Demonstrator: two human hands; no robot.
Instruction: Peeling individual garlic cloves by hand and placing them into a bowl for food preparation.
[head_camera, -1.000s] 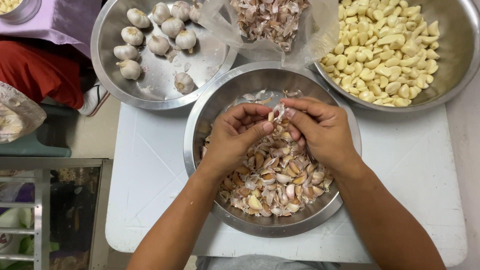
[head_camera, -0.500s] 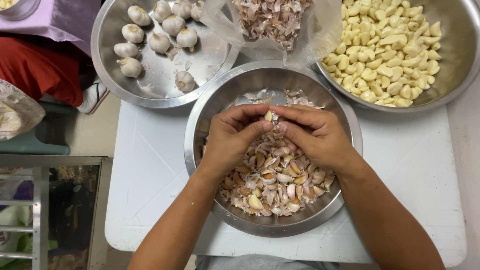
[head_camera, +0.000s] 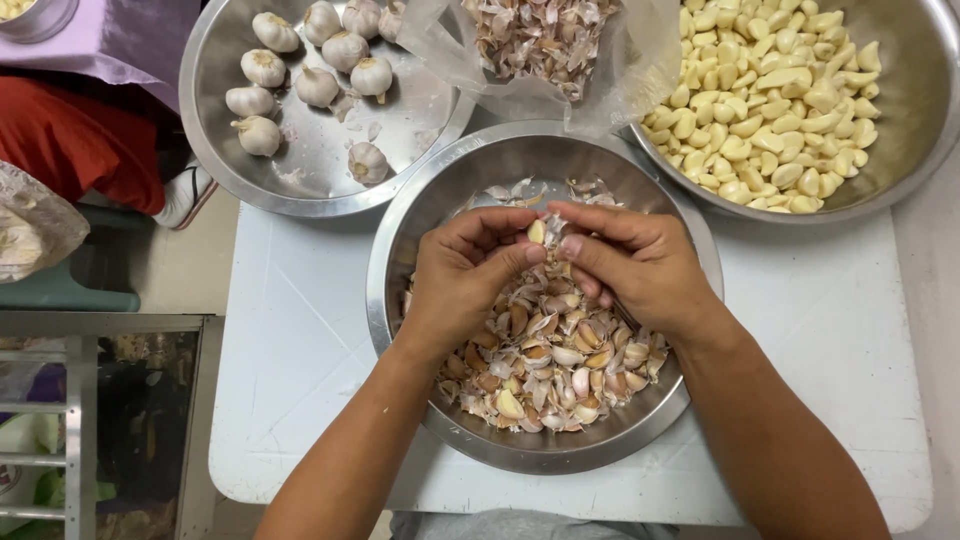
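Nearest the person, at the front edge of the white table (head_camera: 300, 340), stands a steel bowl (head_camera: 420, 225) filled with unpeeled garlic cloves and loose skins (head_camera: 550, 365). Above it both hands meet: the left hand (head_camera: 462, 275) and the right hand (head_camera: 640, 262) pinch one garlic clove (head_camera: 537, 232) between their fingertips, each hand closed on it, over the bowl's far half. Beyond, at the table's far left corner, a wide steel pan (head_camera: 300, 185) carries whole garlic bulbs (head_camera: 315, 85). At the far edge's middle, a clear plastic bag (head_camera: 640, 70) holds papery garlic skins (head_camera: 540, 35). At the far right corner, a large steel bowl (head_camera: 915, 110) holds peeled garlic cloves (head_camera: 770, 100).
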